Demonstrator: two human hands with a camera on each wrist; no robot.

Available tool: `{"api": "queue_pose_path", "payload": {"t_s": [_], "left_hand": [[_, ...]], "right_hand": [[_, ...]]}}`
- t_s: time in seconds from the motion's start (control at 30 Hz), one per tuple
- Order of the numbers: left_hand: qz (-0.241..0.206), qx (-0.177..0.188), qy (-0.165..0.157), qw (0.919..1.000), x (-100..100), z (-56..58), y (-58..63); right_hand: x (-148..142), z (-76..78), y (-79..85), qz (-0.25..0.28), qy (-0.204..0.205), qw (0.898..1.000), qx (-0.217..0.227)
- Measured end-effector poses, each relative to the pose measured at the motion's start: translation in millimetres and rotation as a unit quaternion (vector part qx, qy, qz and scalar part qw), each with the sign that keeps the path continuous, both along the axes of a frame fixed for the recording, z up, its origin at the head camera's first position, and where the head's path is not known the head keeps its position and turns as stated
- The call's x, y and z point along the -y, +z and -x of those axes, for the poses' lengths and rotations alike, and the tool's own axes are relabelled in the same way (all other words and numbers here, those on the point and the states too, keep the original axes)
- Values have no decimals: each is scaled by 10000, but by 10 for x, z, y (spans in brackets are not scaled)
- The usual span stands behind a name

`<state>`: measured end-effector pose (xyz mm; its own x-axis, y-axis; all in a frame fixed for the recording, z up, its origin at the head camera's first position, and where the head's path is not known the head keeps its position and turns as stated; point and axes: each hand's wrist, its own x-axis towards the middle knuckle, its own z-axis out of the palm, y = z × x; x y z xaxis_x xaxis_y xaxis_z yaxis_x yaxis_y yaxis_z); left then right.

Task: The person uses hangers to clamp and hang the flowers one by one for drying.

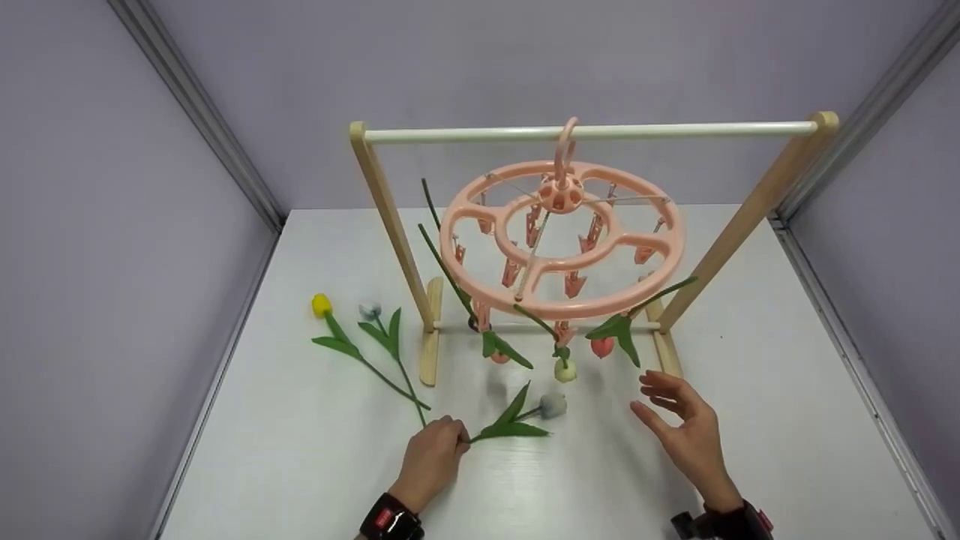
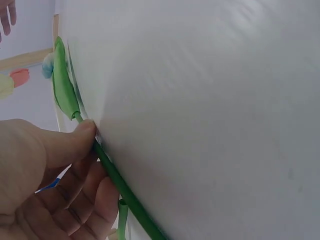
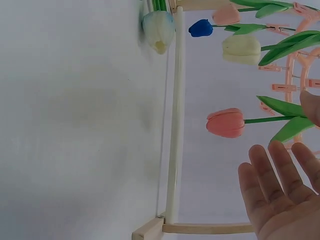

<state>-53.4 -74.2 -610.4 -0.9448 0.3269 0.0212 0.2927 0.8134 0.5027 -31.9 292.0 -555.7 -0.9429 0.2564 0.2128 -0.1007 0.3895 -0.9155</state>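
My left hand (image 1: 435, 454) pinches the green stem (image 2: 125, 185) of an artificial tulip with a pale blue-white bloom (image 1: 553, 406), low over the white table. Its leaves and bloom point to the right. My right hand (image 1: 686, 427) holds nothing, thumb and fingers spread apart, near a coral tulip (image 3: 226, 123). That tulip hangs bloom down from a round pink clip hanger (image 1: 570, 310). A cream tulip (image 3: 241, 49), a peach tulip (image 3: 226, 14) and a dark blue tulip (image 3: 201, 28) hang there too.
The hanger hooks over the white bar (image 1: 465, 136) of a wooden rack (image 1: 754, 206), whose feet stand on the table (image 1: 787, 420). At the left lie a yellow tulip (image 1: 322, 305) and another pale blue tulip (image 1: 370, 311), their stems crossing. Several pink clips hold no flower.
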Motion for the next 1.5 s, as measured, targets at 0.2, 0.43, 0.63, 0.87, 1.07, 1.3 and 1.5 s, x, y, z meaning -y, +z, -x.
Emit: {"api": "queue_pose_path", "payload": {"t_s": [0.2,0.43,0.63,0.87,1.07,1.3,1.5], "left_hand": [[168,-283,-110,9994,-47,17,101],[528,-1230,-440,9900,-163,40,239],[743,-1831,-730,9776,-300,54,296],[935,-1603,-935,9782,-453,71,394],[829,-1943,-891,9734,-588,49,442],[880,-1885,-950,9735,-712,16,519],[989,-1647,-1109,9751,-775,-16,560]], "right_hand": [[49,-88,-112,-378,-98,9987,334],[178,-148,-146,-717,223,9971,146],[330,-165,-131,-1191,923,9885,-121],[517,-155,-98,-2054,1698,9614,-688],[678,-116,-36,-2548,2161,9398,-711],[785,-34,16,-3019,2551,9145,-865],[849,11,34,-3604,2862,8869,-397]]}}
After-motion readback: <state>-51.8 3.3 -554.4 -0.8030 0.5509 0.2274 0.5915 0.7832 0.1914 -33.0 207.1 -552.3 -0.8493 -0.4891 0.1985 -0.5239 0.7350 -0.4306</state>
